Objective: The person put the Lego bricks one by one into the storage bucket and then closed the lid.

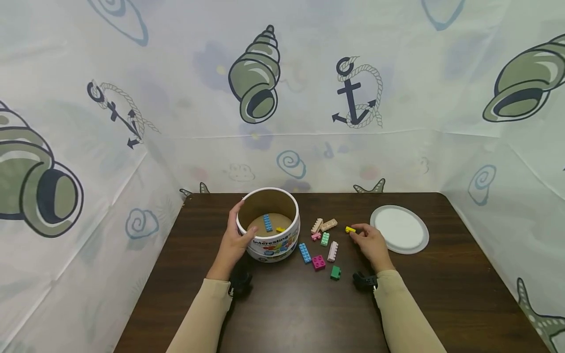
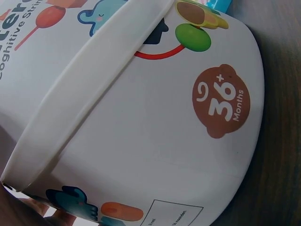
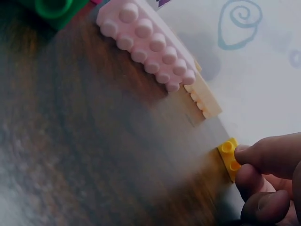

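A white round tub (image 1: 270,248) with printed pictures stands on the table. My left hand (image 1: 236,240) grips its left side, with the thumb over the near rim. Inside the tub lie a blue brick (image 1: 268,223) and a yellow piece (image 1: 280,229). In the left wrist view the tub's printed wall (image 2: 155,122) fills most of the frame. My right hand (image 1: 370,243) pinches a small yellow toy brick (image 1: 350,229) between thumb and fingers, right of the loose bricks. The right wrist view shows two studs on this yellow brick (image 3: 229,157).
Between tub and right hand lie several loose bricks, among them a blue brick (image 1: 304,253), a magenta brick (image 1: 318,262), a green brick (image 1: 336,272) and a pale pink brick (image 1: 333,251). A white round lid (image 1: 399,229) lies at the right. Patterned cloth (image 1: 309,98) hangs behind the dark table (image 1: 291,314).
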`<state>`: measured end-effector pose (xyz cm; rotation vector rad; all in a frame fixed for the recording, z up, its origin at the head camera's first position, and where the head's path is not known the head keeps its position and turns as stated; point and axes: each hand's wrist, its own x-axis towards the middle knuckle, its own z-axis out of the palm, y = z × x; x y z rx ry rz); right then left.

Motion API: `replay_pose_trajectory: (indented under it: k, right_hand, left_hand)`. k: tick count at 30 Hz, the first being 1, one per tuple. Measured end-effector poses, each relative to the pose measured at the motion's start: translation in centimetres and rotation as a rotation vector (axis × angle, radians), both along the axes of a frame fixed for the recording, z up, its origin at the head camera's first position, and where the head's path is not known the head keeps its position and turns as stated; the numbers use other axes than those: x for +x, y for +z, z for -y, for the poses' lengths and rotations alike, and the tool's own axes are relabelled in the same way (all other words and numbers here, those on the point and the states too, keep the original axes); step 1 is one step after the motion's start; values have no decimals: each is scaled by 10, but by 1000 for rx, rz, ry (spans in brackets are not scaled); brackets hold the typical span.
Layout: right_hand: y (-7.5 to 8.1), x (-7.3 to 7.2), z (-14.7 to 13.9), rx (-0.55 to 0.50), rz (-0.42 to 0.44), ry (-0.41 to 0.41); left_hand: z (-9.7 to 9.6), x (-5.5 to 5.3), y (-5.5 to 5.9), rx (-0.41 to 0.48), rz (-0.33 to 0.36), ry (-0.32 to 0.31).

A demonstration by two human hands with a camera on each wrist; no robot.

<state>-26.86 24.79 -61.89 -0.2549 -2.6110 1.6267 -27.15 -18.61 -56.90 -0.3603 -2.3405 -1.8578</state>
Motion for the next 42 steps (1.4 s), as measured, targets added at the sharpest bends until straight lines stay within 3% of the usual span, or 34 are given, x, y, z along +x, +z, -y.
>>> replay_pose_trajectory:
  k: [18, 31, 38, 42]
  right_hand:
    - [1, 1, 2, 90, 20, 16]
    - [1, 0, 0, -36, 41, -29]
    - [0, 0, -1, -204, 59, 4]
    - [1, 1, -2, -194, 51, 9]
  left_hand:
    - [0, 0, -1, 12, -3, 4]
    - [0, 0, 0, 15, -1, 1]
    - [1, 0, 1, 22, 1, -1]
    - [1, 1, 0, 19, -4, 2]
